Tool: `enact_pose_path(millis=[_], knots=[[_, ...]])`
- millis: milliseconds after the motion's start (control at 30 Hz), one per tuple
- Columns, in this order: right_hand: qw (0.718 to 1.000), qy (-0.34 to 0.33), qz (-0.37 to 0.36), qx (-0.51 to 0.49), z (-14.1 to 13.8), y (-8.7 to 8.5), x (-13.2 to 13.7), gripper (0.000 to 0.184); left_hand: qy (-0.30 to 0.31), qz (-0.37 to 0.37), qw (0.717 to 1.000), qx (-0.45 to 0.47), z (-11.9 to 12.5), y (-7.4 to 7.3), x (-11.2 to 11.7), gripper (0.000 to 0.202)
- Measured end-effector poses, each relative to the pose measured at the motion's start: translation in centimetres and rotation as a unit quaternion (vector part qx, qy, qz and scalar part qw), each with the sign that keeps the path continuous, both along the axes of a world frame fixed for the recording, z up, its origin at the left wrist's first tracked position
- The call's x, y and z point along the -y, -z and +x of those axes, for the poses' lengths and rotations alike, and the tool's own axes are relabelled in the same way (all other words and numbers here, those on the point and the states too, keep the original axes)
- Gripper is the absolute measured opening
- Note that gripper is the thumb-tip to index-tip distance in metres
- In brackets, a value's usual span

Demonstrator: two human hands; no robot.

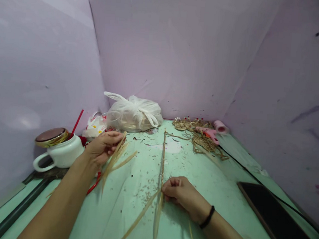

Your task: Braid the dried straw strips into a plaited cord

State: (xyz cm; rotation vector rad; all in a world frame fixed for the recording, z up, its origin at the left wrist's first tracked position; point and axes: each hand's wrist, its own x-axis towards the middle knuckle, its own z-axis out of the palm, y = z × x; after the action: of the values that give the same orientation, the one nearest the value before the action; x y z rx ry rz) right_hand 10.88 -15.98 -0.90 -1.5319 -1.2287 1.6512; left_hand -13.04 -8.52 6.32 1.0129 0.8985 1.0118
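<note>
My left hand (105,148) is closed on a small bunch of flat, straw-coloured fibre strips (115,158), raised at the left of the table. In my right hand (179,195), thumb and fingers pinch the lower end of a thin braided cord (163,155). That cord runs straight away from me along the table's middle. Below the pinch its loose strands (141,216) fan out toward me. A dark band circles my right wrist.
A white mug (64,154) with a gold-rimmed lid stands left, beside a dark bar (25,204). At the back are a tied plastic bag (134,113), coiled cord (202,142), a pink glue gun (210,133) and a pink roll (220,127). A dark flat device (273,218) lies right.
</note>
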Motion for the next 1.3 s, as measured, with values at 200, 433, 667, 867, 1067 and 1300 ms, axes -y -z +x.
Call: enact_pose_path(millis=[200,433,667,867,1067,1300], knots=[[1.000,-0.006,0.010,-0.012,0.3,0.2,0.0,0.010,0.160,-0.022,0.935,-0.317,5.3,1.7,2.7,0.014],[1.000,-0.006,0.015,-0.010,0.3,0.1,0.1,0.011,0.212,-0.022,0.866,-0.452,9.1,3.7,4.6,0.011],[0.999,-0.004,0.018,-0.026,0.3,0.1,0.1,0.012,0.244,-0.045,0.886,-0.391,8.8,4.2,4.4,0.011],[0.999,0.002,0.028,-0.018,0.3,0.5,0.0,0.010,0.255,-0.052,0.884,-0.389,9.0,4.9,4.2,0.015],[0.999,-0.002,0.025,-0.029,0.4,0.6,0.0,0.008,0.222,-0.069,0.893,-0.385,8.8,5.6,3.8,0.015],[0.999,-0.006,0.019,-0.046,0.4,0.6,-0.1,0.006,0.203,-0.131,0.902,-0.358,9.2,5.4,3.7,0.015]])
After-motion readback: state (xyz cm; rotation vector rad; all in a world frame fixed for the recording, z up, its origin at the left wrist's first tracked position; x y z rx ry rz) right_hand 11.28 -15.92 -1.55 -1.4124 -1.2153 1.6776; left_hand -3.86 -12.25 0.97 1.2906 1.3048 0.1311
